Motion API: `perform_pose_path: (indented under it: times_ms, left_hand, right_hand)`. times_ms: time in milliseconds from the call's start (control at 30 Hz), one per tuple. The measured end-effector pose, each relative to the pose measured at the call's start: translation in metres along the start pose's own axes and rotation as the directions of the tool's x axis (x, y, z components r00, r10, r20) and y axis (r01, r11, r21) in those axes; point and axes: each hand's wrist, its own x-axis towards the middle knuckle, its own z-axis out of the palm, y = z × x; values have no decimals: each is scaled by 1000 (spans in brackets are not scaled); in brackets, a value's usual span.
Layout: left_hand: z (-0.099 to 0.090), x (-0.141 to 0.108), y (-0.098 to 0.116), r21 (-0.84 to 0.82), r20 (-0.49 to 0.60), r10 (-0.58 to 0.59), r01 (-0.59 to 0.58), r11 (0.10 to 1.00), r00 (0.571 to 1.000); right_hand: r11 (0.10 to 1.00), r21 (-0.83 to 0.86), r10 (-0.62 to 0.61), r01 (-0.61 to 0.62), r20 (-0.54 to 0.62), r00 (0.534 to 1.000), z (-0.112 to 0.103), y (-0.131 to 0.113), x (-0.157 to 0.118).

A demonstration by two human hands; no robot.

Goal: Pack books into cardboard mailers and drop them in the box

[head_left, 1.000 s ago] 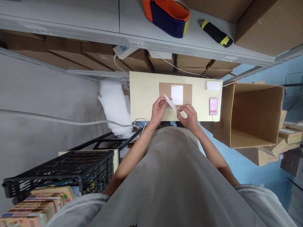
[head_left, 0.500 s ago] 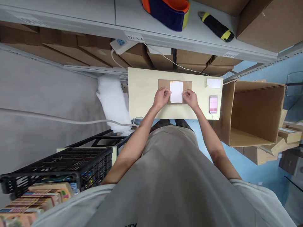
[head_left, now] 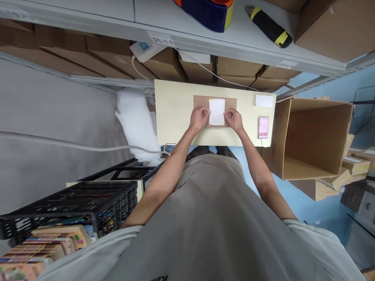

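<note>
A flat brown cardboard piece (head_left: 201, 100) lies on the pale yellow table (head_left: 172, 113); I cannot tell whether it is a box or a mailer. Over its middle is a white paper label (head_left: 216, 112) with a small orange mark at its top left. My left hand (head_left: 199, 117) pinches the label's left edge between thumb and fingertips. On the opposite edge, my right hand (head_left: 233, 118) pinches in the same way. Whether the label touches the cardboard or hovers just above it cannot be made out.
To the right on the table are a white stack of labels (head_left: 263, 101) and a phone (head_left: 263, 127) with a cable. A large open carton (head_left: 315, 138) stands beyond. Overhead, a shelf (head_left: 111, 19) holds a utility knife (head_left: 269, 26). Black crates (head_left: 117, 203) are at the lower left.
The view has shifted slightly, so the whole scene sits a little higher and further left. Both hands keep their pinch on the label over the cardboard.
</note>
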Motion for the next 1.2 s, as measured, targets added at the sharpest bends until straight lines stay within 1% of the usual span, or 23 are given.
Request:
perform_pose_path:
  times_ms: [233,367,533,767,1033,1133,1200]
  left_hand:
    - [2,-4,0,29,-27,34,-33,999,999]
    - [3,-5,0,36,-35,49,-48,998,998]
    - [5,-4,2,43,-59,32,-30,999,998]
    - [3,-7,8,79,-27,15,-13,997,1000]
    - [1,-10,9,107,10,32,-33,994,999]
    - [2,-10,10,146,32,33,-37,989,999]
    - [3,-10,10,184,47,21,-29,982,999]
  right_hand:
    - [996,-45,-82,80,-36,996,5,9,-2]
    - [992,-97,-84,77,-66,994,9,12,-4]
    - [993,-100,-71,62,-84,994,10,9,-5]
    - [990,-139,-35,28,-46,998,6,2,-8]
    - [982,-188,-44,38,-27,999,6,1,-8]
    - [975,-217,-43,45,15,999,5,1,-7]
    - [971,-236,-31,36,24,999,5,1,-5]
